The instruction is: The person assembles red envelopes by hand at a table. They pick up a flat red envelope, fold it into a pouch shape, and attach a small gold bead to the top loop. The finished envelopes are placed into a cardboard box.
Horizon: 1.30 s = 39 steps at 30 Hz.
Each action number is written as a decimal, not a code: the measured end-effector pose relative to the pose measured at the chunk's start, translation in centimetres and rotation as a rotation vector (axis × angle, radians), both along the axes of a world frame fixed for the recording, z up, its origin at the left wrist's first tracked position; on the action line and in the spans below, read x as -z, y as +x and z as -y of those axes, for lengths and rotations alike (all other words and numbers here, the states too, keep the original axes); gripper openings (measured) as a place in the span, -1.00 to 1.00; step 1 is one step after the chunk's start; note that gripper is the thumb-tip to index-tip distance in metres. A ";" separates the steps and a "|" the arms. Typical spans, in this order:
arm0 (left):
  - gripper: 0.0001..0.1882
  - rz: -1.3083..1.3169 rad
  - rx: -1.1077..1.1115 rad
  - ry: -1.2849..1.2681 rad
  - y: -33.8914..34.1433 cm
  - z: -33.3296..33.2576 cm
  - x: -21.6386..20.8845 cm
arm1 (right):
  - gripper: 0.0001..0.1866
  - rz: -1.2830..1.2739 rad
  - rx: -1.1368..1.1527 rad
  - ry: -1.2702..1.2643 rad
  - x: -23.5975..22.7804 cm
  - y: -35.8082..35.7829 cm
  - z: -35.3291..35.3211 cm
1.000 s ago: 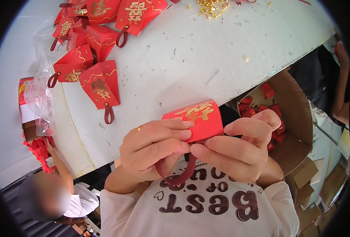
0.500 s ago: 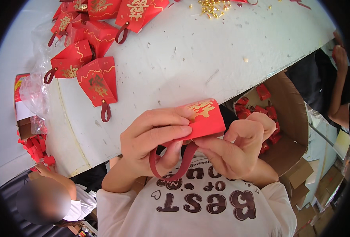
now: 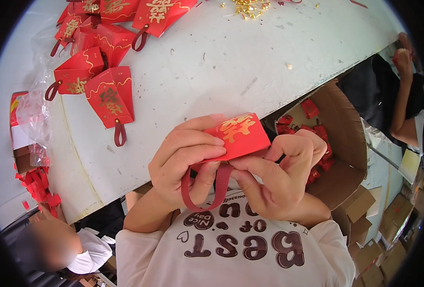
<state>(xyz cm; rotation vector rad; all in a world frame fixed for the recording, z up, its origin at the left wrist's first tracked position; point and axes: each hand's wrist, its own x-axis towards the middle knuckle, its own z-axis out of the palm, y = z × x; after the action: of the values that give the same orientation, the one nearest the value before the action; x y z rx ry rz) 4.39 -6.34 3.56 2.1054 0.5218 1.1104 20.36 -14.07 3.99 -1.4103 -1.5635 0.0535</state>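
A red gift box with gold lettering is held over the table's near edge, in front of my chest. My left hand grips its left side, fingers across the top and thumb underneath. From its near side hangs a dark red ribbon loop. My right hand pinches at the box's near edge, thumb and forefinger pressed together by the ribbon's right end. Whatever small part lies between those fingertips is hidden.
Several red boxes with ribbon loops lie at the table's far left. Small gold fasteners are heaped at the far edge. A cardboard carton with red boxes stands at right. Co-workers sit at left and right.
My right thumb and forefinger have shifted slightly left along the box's near edge, toward the ribbon. The box stays in my left hand, and the whole view has shifted a little.
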 end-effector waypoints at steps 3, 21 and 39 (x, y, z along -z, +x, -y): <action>-0.87 0.017 -0.010 0.015 0.0 0.0 0.2 | -0.70 0.040 0.058 0.047 0.3 -0.4 0.0; -0.81 -0.344 0.072 0.206 -2.2 -4.1 -5.4 | -0.75 -0.101 -0.331 -0.037 0.0 1.7 -2.0; -0.86 -0.144 0.153 -0.714 -0.7 -3.8 -4.4 | -0.74 0.030 -0.205 -0.069 -0.6 2.0 -2.0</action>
<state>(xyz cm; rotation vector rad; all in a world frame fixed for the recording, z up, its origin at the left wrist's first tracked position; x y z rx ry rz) 3.67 -2.58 7.99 1.5626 0.6892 0.5636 22.36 -12.11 4.59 -1.3043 -1.7417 0.2119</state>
